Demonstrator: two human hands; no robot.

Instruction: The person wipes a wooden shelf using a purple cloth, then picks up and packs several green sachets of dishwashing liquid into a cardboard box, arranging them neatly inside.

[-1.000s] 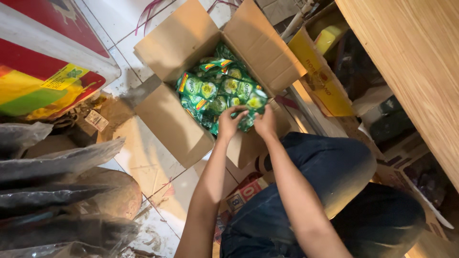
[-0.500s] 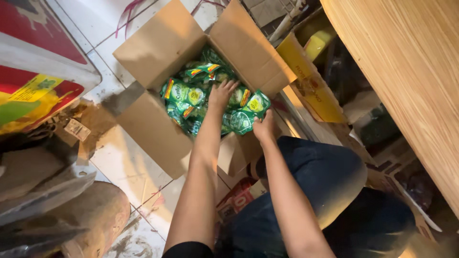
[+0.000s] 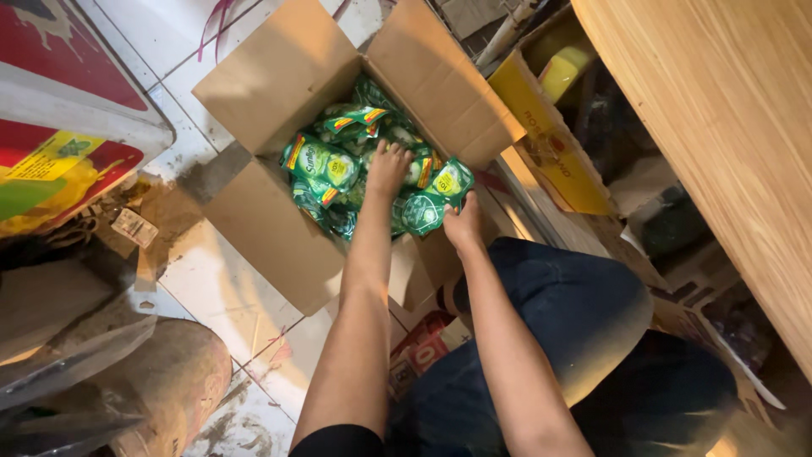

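Note:
An open brown cardboard box (image 3: 279,93) sits on the tiled floor, filled with several shiny green pouches (image 3: 326,165). My left hand (image 3: 387,167) reaches into the middle of the box and rests on the pouches with fingers spread. My right hand (image 3: 465,224) is at the box's near right edge, gripping a green pouch (image 3: 436,199) that sticks up over the flap. My knee in dark trousers is just below the right hand.
A wooden tabletop (image 3: 727,127) runs along the right. A yellow carton (image 3: 550,127) stands beside the box. A red, white and yellow case (image 3: 68,127) is at the left, and dark plastic sheets (image 3: 68,372) lie at the lower left.
My left hand moved from the near edge of the box deeper into the pouches. My right hand stayed at the edge. The view shifted, so the box sits more to the left.

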